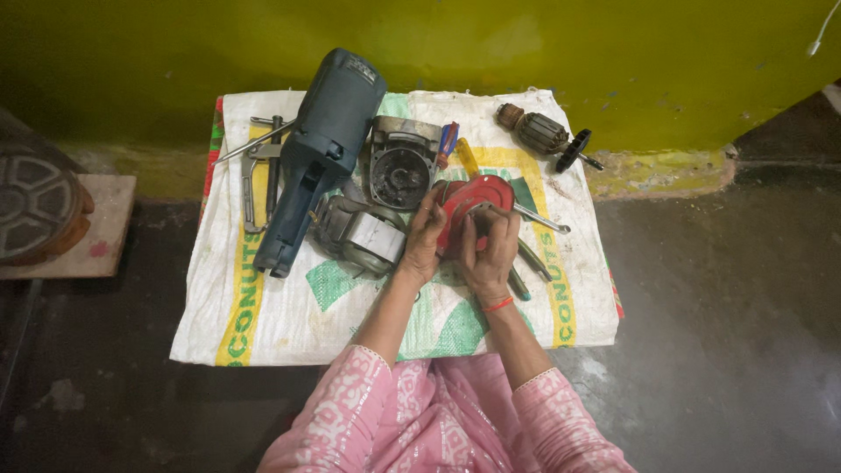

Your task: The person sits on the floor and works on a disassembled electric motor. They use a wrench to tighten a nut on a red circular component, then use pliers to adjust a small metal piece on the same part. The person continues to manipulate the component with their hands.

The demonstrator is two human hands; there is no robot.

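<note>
I hold a red round metal disc [473, 210] above the woven sack [289, 324], centre of view. Left hand [424, 245] clamps its 9 o'clock rim; right hand [491, 254] is closed on a slim metal tool [536, 219] against the disc face. Likely step: loosening a fitting, which calls for a steady rim. Grey motor housing [320, 158] lies at 10 o'clock.

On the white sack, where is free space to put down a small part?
The sack's near-left corner, below the blue tool body, is bare; so is its far-right corner beside the armature. The middle, around both hands and the red disc, is crowded.
</note>
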